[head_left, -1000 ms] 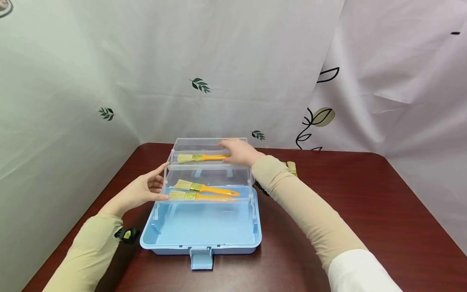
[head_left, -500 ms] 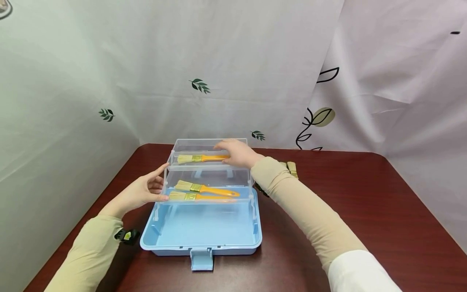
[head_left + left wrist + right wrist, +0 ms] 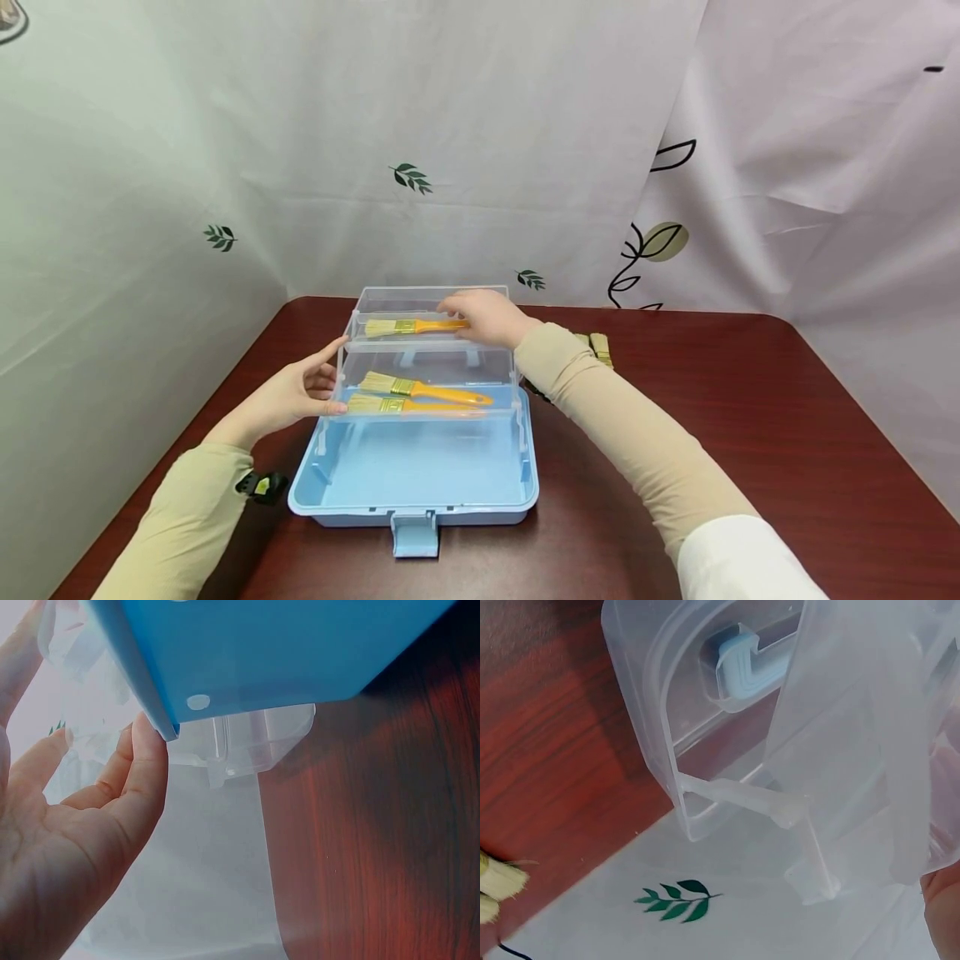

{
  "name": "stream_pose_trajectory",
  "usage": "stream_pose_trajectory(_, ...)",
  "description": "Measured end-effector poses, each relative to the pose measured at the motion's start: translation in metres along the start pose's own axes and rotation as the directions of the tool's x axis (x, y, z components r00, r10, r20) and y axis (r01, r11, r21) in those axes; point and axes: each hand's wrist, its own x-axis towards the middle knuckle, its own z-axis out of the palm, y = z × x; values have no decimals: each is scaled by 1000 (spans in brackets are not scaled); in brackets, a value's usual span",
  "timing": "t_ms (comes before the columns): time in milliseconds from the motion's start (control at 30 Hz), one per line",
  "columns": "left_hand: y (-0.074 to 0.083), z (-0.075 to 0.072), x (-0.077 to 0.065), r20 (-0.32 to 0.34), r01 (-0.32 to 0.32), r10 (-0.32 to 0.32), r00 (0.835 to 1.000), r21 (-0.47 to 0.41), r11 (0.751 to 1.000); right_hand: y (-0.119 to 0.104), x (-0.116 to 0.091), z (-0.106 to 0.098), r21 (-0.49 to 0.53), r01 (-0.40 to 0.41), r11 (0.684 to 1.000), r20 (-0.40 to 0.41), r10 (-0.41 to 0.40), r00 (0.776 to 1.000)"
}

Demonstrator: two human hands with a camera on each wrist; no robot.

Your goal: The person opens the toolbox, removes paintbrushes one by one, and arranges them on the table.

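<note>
A light blue toolbox (image 3: 420,467) stands open, with two clear trays raised above its back. My left hand (image 3: 288,396) holds the left end of the lower clear tray (image 3: 427,360), thumb at its front corner and index finger at the rear. Two paintbrushes with yellow handles lie in that tray, the upper paintbrush (image 3: 453,393) slightly askew. Another paintbrush (image 3: 393,327) lies level in the upper clear tray (image 3: 431,297). My right hand (image 3: 495,317) pinches the end of its handle, hiding the tip; the right wrist view shows only this hand's edge.
More brush bristles (image 3: 600,346) show on the dark red table (image 3: 712,433) behind my right forearm. The clear lid (image 3: 630,682) with its blue handle (image 3: 739,667) hangs at the back. A blue latch (image 3: 415,535) juts from the front. Pale curtains (image 3: 465,167) enclose the table.
My right hand has shifted slightly left and lower along the paintbrush handle, its fingers more bent. The left hand, trays and paintbrushes stay in place.
</note>
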Motion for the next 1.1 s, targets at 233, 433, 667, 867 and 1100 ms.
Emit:
stream_pose_trajectory(233,-1,0,1,-3,-3,3,1000,1,1000,-3,0,-1,-23,-6,1000,6,6,1000)
stream_pose_trajectory(433,0,1,0,-7,11,-11,1000,8,1000,-3,1,-1,35,-36,999,42,35,999)
stream_pose_trajectory(667,1,1,0,-8,13,-13,1000,10,1000,-3,2,-3,91,-73,993,84,66,994)
stream_pose_trajectory(867,0,1,0,-6,12,-12,1000,5,1000,-4,7,-3,118,-104,988,124,89,988)
stream_pose_trajectory(1100,0,1,0,-3,13,-13,1000,-3,1000,-2,11,-4,207,-139,969,160,107,981)
